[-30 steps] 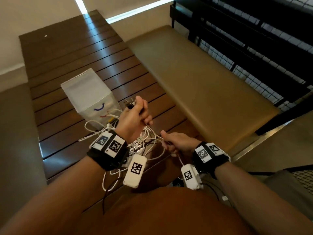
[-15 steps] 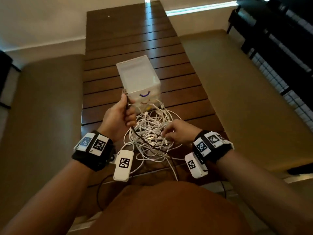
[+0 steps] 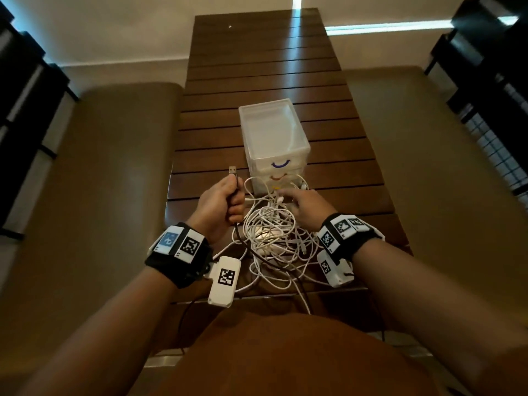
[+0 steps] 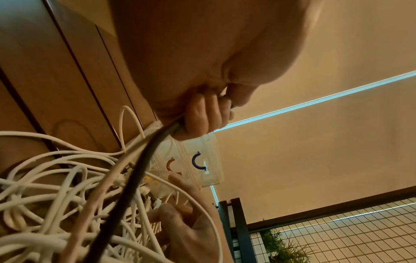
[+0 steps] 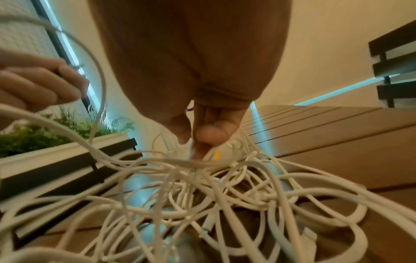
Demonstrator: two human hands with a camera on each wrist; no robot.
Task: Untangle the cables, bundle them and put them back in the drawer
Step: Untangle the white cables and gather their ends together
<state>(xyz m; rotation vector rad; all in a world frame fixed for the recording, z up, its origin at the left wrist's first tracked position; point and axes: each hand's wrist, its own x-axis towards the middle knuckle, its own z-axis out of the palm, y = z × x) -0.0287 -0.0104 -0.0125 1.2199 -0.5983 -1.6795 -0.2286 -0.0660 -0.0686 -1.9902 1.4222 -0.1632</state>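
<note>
Left hand [image 3: 221, 202] fingers clamped on dark cable [image 3: 236, 182], right hand [image 3: 307, 205] fingers apart over white tangle [image 3: 274, 232], drawers [image 3: 274, 141] beyond on tabletop [image 3: 257, 67].

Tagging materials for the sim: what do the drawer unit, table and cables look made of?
Drawer unit: translucent frosted plastic; light passes through its walls. Table: dark brown slats with a sheen, wood or wood-look, can't tell which. White cables: smooth matte sheath, likely plastic or rubber. Dark cable in the left hand: similar, with a metal plug.

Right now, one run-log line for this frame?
left hand: grips dark USB cable | right hand: fingers in tangled white cables | translucent plastic drawer unit: behind tangle | stage: untangling
</note>
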